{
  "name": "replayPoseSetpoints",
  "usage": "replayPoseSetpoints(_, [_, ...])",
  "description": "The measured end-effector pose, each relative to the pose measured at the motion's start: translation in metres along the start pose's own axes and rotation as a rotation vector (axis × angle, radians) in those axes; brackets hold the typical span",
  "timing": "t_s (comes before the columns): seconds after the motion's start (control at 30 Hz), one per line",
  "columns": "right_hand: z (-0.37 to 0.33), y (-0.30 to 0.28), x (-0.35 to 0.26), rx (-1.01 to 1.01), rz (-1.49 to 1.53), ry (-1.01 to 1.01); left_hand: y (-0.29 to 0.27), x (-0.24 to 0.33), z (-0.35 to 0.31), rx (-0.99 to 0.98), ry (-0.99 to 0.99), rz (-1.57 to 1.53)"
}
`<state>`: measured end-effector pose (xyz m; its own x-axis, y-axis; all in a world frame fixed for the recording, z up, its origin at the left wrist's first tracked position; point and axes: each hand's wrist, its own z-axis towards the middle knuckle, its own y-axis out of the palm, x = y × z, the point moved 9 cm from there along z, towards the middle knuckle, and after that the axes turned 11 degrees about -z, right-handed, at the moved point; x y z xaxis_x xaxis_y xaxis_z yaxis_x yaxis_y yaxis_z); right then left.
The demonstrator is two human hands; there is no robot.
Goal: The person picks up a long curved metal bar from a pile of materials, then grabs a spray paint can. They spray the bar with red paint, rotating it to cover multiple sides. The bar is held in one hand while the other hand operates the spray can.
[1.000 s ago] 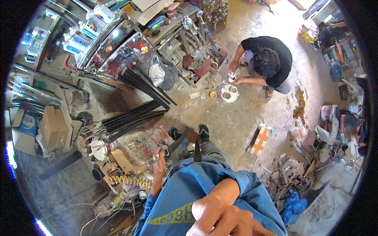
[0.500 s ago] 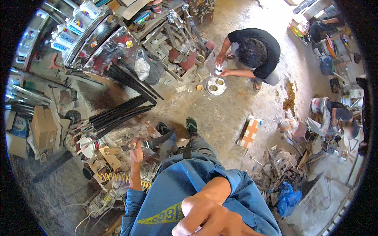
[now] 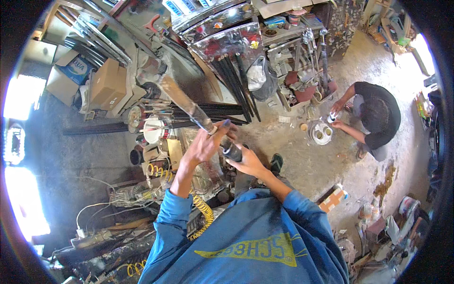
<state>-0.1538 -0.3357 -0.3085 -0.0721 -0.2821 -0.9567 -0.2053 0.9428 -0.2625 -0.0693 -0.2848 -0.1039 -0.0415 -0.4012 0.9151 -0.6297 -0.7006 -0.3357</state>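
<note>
My left hand (image 3: 202, 147) is closed around the middle of a long tool with a flat, worn brownish blade (image 3: 182, 99) and a dark, rounded end. My right hand (image 3: 249, 163) grips that dark end, close to the left hand. The tool slants across in front of me, its brownish part pointing up and left. Its exact kind does not show. Behind it lie several long black rods (image 3: 208, 111).
A person in black (image 3: 378, 113) squats at the right, holding a small white container beside a round white lid (image 3: 320, 133) bearing cups. A coiled yellow hose (image 3: 203, 210) hangs by my left arm. Cardboard boxes (image 3: 109, 85) stand at the far left; an orange-and-white brick-like block (image 3: 333, 199) lies right.
The view has swung left. My right hand has moved from close before the camera down to the tool's dark end. My left hand has risen with the tool, which now slants upward.
</note>
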Motion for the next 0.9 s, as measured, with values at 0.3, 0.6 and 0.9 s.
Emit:
replayPoseSetpoints(0.3, [0.024, -0.023, -0.016, 0.134, 0.24, -0.005, -0.005, 0.004, -0.017, 0.005, 0.074, 0.011])
replayPoseSetpoints(0.6, [0.013, -0.042, -0.046, 0.279, 0.244, -0.164, 0.016, 0.041, -0.02, 0.153, 0.208, -0.131])
replayPoseSetpoints(0.9, [0.009, -0.072, -0.073, 0.336, 0.263, -0.163, 0.018, 0.059, -0.022, 0.138, 0.347, 0.017])
